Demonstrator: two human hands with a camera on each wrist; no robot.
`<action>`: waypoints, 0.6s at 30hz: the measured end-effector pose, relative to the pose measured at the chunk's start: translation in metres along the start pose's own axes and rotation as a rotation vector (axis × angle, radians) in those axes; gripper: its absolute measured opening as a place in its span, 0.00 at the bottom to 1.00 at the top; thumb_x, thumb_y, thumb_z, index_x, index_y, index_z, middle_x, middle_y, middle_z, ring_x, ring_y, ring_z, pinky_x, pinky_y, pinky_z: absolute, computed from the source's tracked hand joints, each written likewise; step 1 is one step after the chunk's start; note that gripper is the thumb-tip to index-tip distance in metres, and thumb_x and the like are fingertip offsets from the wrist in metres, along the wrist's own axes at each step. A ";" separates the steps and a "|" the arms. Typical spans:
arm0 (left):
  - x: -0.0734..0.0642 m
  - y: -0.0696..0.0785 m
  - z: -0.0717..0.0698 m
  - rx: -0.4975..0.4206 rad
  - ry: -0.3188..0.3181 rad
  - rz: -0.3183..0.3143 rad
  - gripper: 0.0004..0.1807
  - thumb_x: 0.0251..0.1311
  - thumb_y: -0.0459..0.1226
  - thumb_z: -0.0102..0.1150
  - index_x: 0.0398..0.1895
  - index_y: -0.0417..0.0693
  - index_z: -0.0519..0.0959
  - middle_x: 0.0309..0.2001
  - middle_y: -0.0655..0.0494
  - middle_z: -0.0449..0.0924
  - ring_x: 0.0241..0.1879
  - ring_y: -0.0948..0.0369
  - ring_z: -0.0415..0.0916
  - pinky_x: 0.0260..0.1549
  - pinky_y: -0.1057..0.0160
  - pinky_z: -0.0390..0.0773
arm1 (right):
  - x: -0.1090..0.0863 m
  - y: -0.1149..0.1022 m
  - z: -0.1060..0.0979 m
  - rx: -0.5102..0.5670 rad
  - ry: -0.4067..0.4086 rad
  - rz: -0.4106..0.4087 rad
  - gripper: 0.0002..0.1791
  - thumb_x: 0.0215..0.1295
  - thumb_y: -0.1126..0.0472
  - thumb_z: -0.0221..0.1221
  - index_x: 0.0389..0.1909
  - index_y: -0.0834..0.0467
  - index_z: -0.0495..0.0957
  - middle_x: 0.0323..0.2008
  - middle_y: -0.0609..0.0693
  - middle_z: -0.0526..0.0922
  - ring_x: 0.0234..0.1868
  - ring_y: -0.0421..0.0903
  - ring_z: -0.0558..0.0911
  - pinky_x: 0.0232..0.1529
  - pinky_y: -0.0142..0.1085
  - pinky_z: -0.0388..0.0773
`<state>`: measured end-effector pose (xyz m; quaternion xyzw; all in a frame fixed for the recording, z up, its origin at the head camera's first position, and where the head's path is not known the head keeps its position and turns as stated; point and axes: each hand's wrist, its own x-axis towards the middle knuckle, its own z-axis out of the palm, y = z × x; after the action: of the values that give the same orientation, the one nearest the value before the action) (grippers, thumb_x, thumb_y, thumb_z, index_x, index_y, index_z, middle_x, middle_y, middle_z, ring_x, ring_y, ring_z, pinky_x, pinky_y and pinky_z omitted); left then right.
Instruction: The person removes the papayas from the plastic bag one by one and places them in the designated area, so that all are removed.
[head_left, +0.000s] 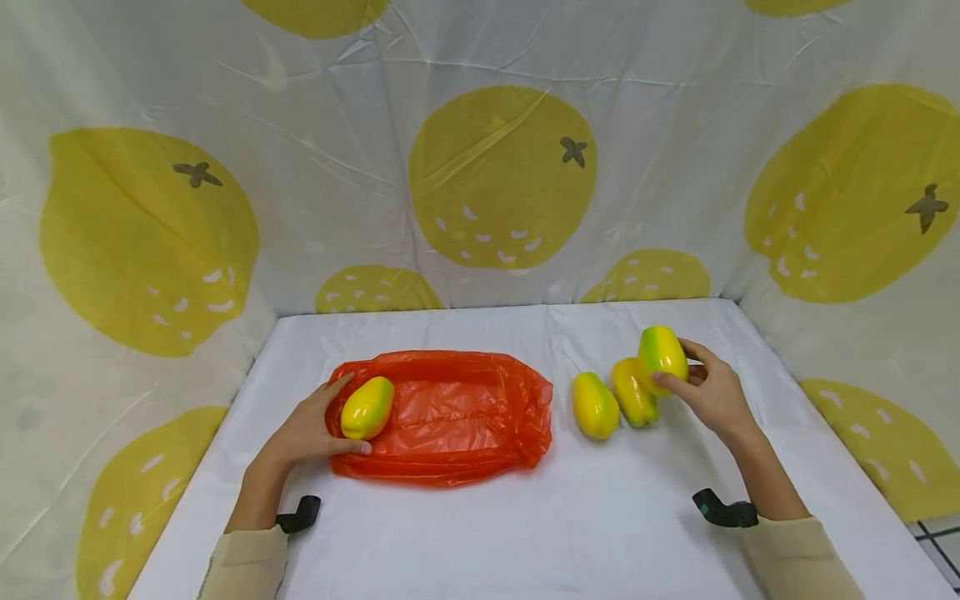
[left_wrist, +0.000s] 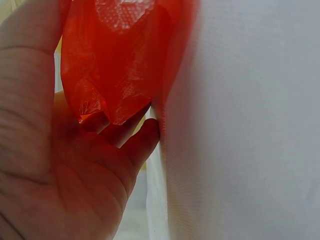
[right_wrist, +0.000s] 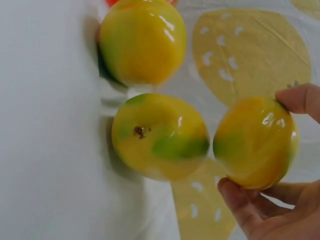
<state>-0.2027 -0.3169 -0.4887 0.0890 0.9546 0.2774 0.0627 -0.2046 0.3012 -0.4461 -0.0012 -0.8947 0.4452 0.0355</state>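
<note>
My left hand (head_left: 309, 423) holds the left end of an opened red plastic bag (head_left: 457, 412), thumb at the front rim and fingers round the back corner. In the left wrist view, fingers show behind the bag's red film (left_wrist: 125, 65). One yellow-green papaya (head_left: 367, 408) lies inside the bag at that end. My right hand (head_left: 716, 396) grips another papaya (head_left: 663, 360) between thumb and fingertips, raised at the right. Beside it, two more papayas lie on the table: a middle one (head_left: 630, 400) and a left one (head_left: 595, 406). The right wrist view shows the held papaya (right_wrist: 256, 142) close to the middle one.
A white cloth covers the table (head_left: 517, 542). Behind and at both sides hangs a pale curtain (head_left: 675, 183) printed with large yellow fruits. Black wrist cameras (head_left: 723, 510) sit at both sleeve cuffs.
</note>
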 end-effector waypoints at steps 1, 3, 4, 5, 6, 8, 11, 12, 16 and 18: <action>0.000 0.000 0.000 0.000 0.001 0.002 0.71 0.38 0.64 0.79 0.83 0.49 0.51 0.78 0.36 0.57 0.73 0.35 0.59 0.62 0.26 0.71 | 0.000 0.001 -0.002 -0.003 0.003 0.003 0.47 0.70 0.44 0.64 0.79 0.63 0.56 0.74 0.67 0.66 0.59 0.62 0.79 0.40 0.14 0.74; 0.000 0.000 0.000 -0.003 0.002 0.001 0.71 0.38 0.64 0.79 0.83 0.48 0.51 0.78 0.36 0.56 0.73 0.35 0.59 0.62 0.26 0.70 | 0.000 0.002 -0.006 -0.008 0.006 0.012 0.47 0.70 0.43 0.64 0.79 0.63 0.56 0.74 0.67 0.65 0.60 0.63 0.78 0.39 0.14 0.73; 0.000 0.001 -0.001 -0.006 0.002 0.002 0.71 0.38 0.64 0.80 0.83 0.48 0.51 0.78 0.36 0.57 0.73 0.36 0.59 0.62 0.27 0.71 | 0.000 0.004 -0.008 -0.013 0.009 0.017 0.47 0.70 0.43 0.64 0.79 0.63 0.56 0.74 0.67 0.65 0.59 0.63 0.78 0.39 0.14 0.72; 0.000 0.001 -0.001 -0.008 0.002 0.001 0.71 0.38 0.64 0.80 0.83 0.49 0.51 0.78 0.36 0.57 0.73 0.35 0.59 0.62 0.27 0.71 | 0.000 0.005 -0.009 -0.019 0.010 0.020 0.47 0.70 0.42 0.63 0.79 0.63 0.56 0.74 0.68 0.65 0.59 0.63 0.77 0.38 0.14 0.72; 0.000 0.001 -0.001 -0.010 0.001 0.002 0.71 0.38 0.64 0.80 0.83 0.49 0.51 0.78 0.36 0.57 0.73 0.35 0.60 0.61 0.27 0.72 | 0.000 0.006 -0.011 -0.025 0.011 0.028 0.47 0.70 0.42 0.63 0.80 0.62 0.56 0.74 0.68 0.65 0.59 0.63 0.77 0.38 0.14 0.72; -0.001 0.002 0.000 -0.014 0.001 0.000 0.71 0.38 0.64 0.80 0.83 0.51 0.51 0.78 0.36 0.57 0.73 0.36 0.60 0.60 0.28 0.74 | 0.000 0.010 -0.013 -0.033 0.008 0.037 0.47 0.70 0.42 0.63 0.80 0.62 0.56 0.74 0.68 0.64 0.59 0.63 0.76 0.38 0.14 0.71; -0.001 0.002 0.000 -0.013 0.001 0.005 0.71 0.38 0.64 0.79 0.83 0.52 0.51 0.77 0.37 0.58 0.72 0.35 0.60 0.58 0.29 0.76 | 0.000 0.017 -0.015 -0.054 0.004 0.047 0.46 0.71 0.43 0.62 0.79 0.63 0.56 0.73 0.69 0.64 0.59 0.63 0.75 0.38 0.15 0.70; 0.000 0.002 0.000 -0.013 0.002 0.007 0.70 0.38 0.64 0.79 0.83 0.52 0.51 0.77 0.37 0.58 0.72 0.35 0.60 0.58 0.29 0.76 | 0.000 0.019 -0.016 -0.060 0.003 0.050 0.46 0.71 0.44 0.62 0.79 0.63 0.56 0.73 0.69 0.64 0.60 0.64 0.75 0.38 0.15 0.70; 0.000 0.000 0.000 -0.009 0.003 0.009 0.70 0.38 0.64 0.80 0.83 0.53 0.51 0.78 0.37 0.58 0.72 0.36 0.60 0.59 0.29 0.75 | -0.002 0.026 -0.017 -0.092 0.000 0.054 0.44 0.72 0.45 0.61 0.79 0.65 0.57 0.72 0.70 0.65 0.59 0.65 0.74 0.38 0.16 0.70; 0.000 0.000 0.000 -0.011 0.004 0.011 0.70 0.38 0.64 0.80 0.83 0.53 0.51 0.78 0.37 0.57 0.73 0.35 0.60 0.60 0.28 0.74 | -0.002 0.029 -0.017 -0.105 -0.003 0.064 0.44 0.72 0.45 0.61 0.78 0.65 0.56 0.72 0.71 0.65 0.59 0.65 0.74 0.40 0.20 0.72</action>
<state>-0.2026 -0.3168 -0.4890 0.0934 0.9527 0.2829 0.0597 -0.2021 0.3322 -0.4587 -0.0308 -0.9165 0.3985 0.0198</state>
